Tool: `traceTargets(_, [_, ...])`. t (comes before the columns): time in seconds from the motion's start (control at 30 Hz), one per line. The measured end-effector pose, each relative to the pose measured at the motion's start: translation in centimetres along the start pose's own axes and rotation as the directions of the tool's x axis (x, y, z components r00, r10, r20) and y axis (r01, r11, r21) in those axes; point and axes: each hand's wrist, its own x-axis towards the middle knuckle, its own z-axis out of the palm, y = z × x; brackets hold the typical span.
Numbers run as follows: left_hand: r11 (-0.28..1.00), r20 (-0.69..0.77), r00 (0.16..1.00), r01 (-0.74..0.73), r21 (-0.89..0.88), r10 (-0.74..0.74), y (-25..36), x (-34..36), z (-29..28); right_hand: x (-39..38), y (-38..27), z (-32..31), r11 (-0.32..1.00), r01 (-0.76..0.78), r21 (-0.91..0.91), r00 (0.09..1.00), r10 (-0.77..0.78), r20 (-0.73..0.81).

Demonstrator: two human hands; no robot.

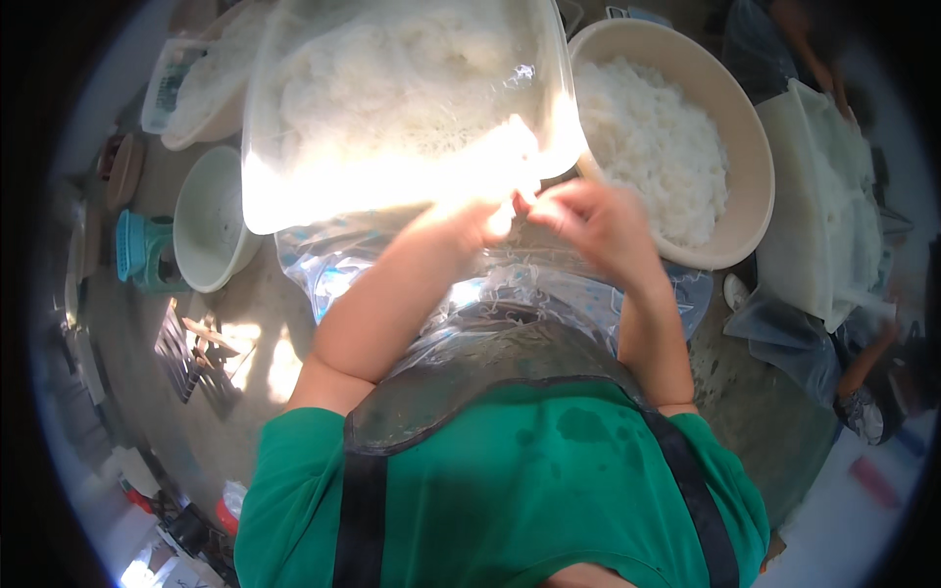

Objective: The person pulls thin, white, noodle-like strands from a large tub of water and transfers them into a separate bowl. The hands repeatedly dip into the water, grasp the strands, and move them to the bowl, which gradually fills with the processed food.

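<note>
My left hand (496, 188) and my right hand (600, 223) meet over the near right corner of a large, pale rectangular tub (412, 199). Both look closed, fingertips together; what they pinch is too small to make out. Strong sunlight bleaches much of the left hand, and the right is slightly blurred. Inside the tub lies a tangled mass of thin white strands (392, 78), like rice noodles, under glare. Just beyond my right hand stands a round beige basin (747, 196) heaped with white strands (652, 147). White bits cling to the clear plastic apron (520, 265) below my hands.
An off-white round bowl (211, 220) and a teal plastic stool (147, 250) are at left. Farther back there is a tub of white strands (218, 83). At right, another person's arm (867, 358) shows beside a tilted white tub (814, 206). A dark slatted crate (201, 358) is on the floor.
</note>
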Motion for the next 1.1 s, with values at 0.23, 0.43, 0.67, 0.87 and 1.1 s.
traceTargets(0.23, [0.392,0.611,0.695,-0.719,0.574,0.379,12.4,-2.8,2.2,8.4,-1.8,-1.3,0.899,0.244,0.364,0.961,-0.274,0.034])
traceTargets(0.43, [-0.225,0.736,0.52,-0.729,0.647,0.432,16.5,-3.3,0.8,9.5,6.0,0.2,0.775,0.254,-0.578,0.946,-0.323,-0.017])
traceTargets(0.67, [-0.245,0.737,0.585,-0.702,0.669,0.337,14.0,-0.8,1.1,10.9,-3.1,-3.1,0.894,0.281,0.35,0.934,-0.338,0.113])
traceTargets(0.87, [0.264,0.284,0.41,-0.861,0.436,0.867,5.7,2.8,-3.6,9.7,-3.2,-0.9,0.799,0.286,0.528,0.947,-0.152,-0.283])
traceTargets(1.1, [0.327,0.389,0.61,-0.743,0.584,0.691,2.8,1.3,0.8,9.1,-4.3,-1.4,0.91,0.413,0.04,0.868,-0.38,-0.319])
